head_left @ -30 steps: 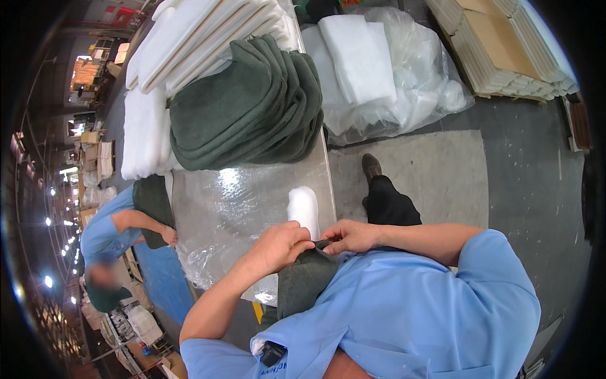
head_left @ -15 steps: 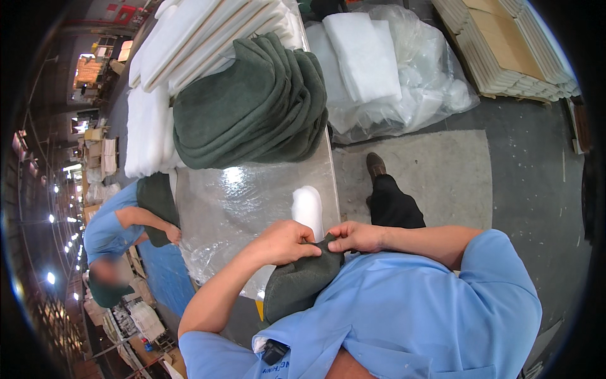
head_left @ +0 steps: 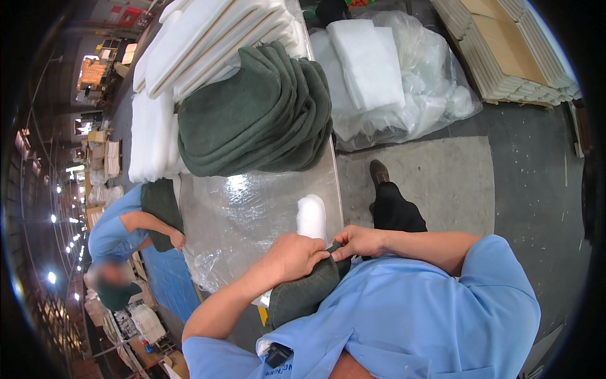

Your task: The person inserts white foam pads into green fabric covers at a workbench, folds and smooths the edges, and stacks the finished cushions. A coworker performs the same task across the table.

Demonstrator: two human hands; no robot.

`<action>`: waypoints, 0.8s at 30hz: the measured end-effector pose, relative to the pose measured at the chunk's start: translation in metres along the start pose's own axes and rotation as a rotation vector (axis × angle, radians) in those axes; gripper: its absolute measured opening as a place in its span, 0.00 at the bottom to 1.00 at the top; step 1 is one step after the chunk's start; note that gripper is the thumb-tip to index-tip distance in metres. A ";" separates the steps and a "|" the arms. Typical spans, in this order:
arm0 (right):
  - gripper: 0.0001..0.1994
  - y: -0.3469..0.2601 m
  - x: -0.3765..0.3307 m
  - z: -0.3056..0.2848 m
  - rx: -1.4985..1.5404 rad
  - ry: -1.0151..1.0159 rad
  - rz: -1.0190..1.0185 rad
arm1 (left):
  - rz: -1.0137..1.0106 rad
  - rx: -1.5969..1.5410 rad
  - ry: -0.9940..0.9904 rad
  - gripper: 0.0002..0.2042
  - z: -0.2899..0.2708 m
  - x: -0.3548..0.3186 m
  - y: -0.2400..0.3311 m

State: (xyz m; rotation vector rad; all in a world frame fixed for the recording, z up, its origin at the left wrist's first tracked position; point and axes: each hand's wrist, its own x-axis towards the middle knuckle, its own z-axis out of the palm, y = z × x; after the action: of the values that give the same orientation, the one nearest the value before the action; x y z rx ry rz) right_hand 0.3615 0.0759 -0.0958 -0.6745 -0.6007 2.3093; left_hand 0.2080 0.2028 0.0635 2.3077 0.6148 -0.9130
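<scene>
A dark green fabric cover (head_left: 303, 294) hangs against my front at the table's corner. My left hand (head_left: 295, 257) is closed on its upper edge, fingertips pinched together. Close beside it, my right hand (head_left: 358, 242) pinches the same edge between thumb and fingers. What lies right between the fingertips is too small to make out. Just beyond my hands, a rounded white padding piece (head_left: 311, 216) lies on the table; whether it joins the cover is hidden. Farther up the table sits a stack of similar dark green covers (head_left: 246, 120).
White padding sheets (head_left: 189, 47) are piled behind the stack on the plastic-covered table (head_left: 252, 196). At left, a co-worker (head_left: 120, 221) holds another green cover. Clear plastic bags with white padding (head_left: 416, 82) and stacked boards (head_left: 505, 57) stand on the floor at far right.
My left hand has turned slightly, with its fingers curled further over the cover's edge. Both hands keep their grip. The whole view has shifted a little.
</scene>
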 end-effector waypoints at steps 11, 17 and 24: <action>0.10 -0.047 -0.014 0.011 -1.318 0.428 -0.678 | 0.358 0.058 0.494 0.11 0.004 0.015 -0.041; 0.10 -0.076 0.012 -0.016 -1.114 0.154 -0.577 | 0.380 -0.159 0.522 0.10 0.008 0.032 -0.067; 0.11 -0.105 0.050 -0.039 -0.974 0.167 -0.434 | 0.103 -0.429 0.604 0.08 0.003 0.044 -0.082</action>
State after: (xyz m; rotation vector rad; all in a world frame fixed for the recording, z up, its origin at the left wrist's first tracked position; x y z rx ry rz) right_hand 0.3998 0.1918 -0.0812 -1.0165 -1.6302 1.4487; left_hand 0.1868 0.2690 0.0023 2.1679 0.8287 -0.0015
